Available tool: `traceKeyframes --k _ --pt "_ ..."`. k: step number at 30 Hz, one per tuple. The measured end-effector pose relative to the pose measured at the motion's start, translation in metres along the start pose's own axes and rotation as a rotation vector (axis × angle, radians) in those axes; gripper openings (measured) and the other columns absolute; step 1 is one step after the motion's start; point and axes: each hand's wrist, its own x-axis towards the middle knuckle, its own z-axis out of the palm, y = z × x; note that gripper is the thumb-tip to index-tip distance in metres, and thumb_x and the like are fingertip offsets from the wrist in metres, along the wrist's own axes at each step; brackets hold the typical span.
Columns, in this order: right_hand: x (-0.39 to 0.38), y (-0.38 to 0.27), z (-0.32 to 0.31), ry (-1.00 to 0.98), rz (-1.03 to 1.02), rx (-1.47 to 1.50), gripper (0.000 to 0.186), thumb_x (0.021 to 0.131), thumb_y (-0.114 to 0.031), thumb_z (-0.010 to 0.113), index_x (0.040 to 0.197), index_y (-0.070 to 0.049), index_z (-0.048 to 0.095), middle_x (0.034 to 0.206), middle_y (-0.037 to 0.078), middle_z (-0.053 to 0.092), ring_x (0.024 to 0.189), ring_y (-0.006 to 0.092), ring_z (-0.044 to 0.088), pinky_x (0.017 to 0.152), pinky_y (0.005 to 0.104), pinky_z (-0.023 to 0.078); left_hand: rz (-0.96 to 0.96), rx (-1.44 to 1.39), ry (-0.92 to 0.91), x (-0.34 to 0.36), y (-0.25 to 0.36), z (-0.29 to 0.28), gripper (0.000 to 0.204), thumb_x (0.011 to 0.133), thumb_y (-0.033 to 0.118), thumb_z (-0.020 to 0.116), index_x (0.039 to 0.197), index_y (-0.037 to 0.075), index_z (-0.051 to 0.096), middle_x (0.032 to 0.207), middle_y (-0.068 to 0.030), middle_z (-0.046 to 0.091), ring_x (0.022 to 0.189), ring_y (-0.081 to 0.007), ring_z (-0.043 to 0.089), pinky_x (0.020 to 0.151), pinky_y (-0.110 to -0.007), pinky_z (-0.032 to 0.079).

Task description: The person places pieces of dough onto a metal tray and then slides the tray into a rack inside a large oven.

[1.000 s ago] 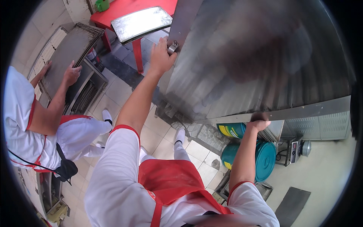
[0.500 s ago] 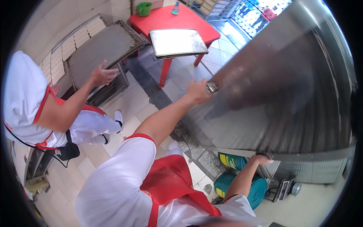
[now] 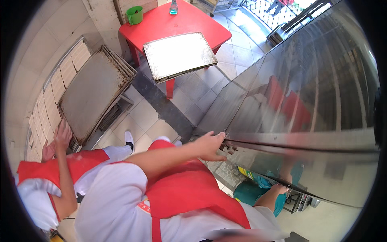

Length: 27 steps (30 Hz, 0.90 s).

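Observation:
My left hand (image 3: 209, 146) is at the near edge of a large stainless steel cabinet (image 3: 306, 92), thumb and fingers apart. Its fingertips touch the steel beside a metal latch (image 3: 227, 148), and nothing shows in its grasp. Lower and to the right, my right hand (image 3: 279, 188) is closed on the lower edge of a shiny steel door (image 3: 322, 173); its fingertips are partly hidden. A dark seam runs between the door and the cabinet's upper panel. The red table and trays are mirrored in the steel.
A red table (image 3: 181, 20) bears a green mug (image 3: 134, 15), a flask (image 3: 173, 7) and metal trays (image 3: 179, 54). At left, a co-worker's hands (image 3: 60, 139) are beside stacked baking trays (image 3: 92, 92) and pale dough pieces (image 3: 50, 94). Green tubs (image 3: 250, 192) stand below the door.
The steel door has swung toward me and now lies near the cabinet's edge. My left hand has come off the handle and its fingers have spread. The co-worker has bent toward the trays.

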Motion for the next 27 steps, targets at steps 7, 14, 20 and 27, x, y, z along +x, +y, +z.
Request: traceKeyframes --k 7,14,20,27 --pt "-0.066 0.010 0.047 0.052 -0.022 0.028 0.051 0.099 -0.043 0.048 0.118 0.001 0.066 0.108 0.015 0.068 0.096 0.0258 0.066 0.080 0.0405 0.054 -0.201 0.379 0.219 0.168 -0.209 -0.130 0.058 0.083 0.033 0.072 0.131 0.002 0.056 0.134 -0.0217 0.058 0.124 -0.0382 0.055 0.105 -0.050 0.042" --pt "-0.141 0.002 0.102 0.294 -0.044 0.003 0.050 0.100 -0.043 0.048 0.118 0.000 0.066 0.107 0.014 0.068 0.095 0.0253 0.066 0.080 0.0403 0.054 -0.077 0.875 0.375 0.318 -0.401 -0.154 0.105 0.073 0.017 0.074 0.161 0.013 0.018 0.165 -0.0170 0.021 0.155 -0.0362 0.014 0.123 -0.061 0.008" --pt "-0.188 -0.012 0.121 0.468 -0.028 -0.080 0.049 0.101 -0.043 0.048 0.117 -0.001 0.066 0.107 0.013 0.068 0.094 0.0248 0.065 0.080 0.0401 0.053 -0.361 0.690 0.103 0.324 -0.417 -0.246 0.110 0.074 0.029 0.079 0.162 0.014 0.014 0.167 -0.0123 0.019 0.155 -0.0344 0.013 0.123 -0.061 0.006" --pt "-0.173 -0.017 0.155 0.606 -0.057 -0.033 0.047 0.102 -0.043 0.048 0.117 -0.002 0.066 0.106 0.012 0.068 0.093 0.0242 0.065 0.079 0.0399 0.053 -0.323 0.602 0.082 0.332 -0.448 -0.261 0.118 0.070 0.051 0.083 0.161 0.013 0.019 0.163 -0.0169 0.024 0.152 -0.0373 0.020 0.121 -0.062 0.011"
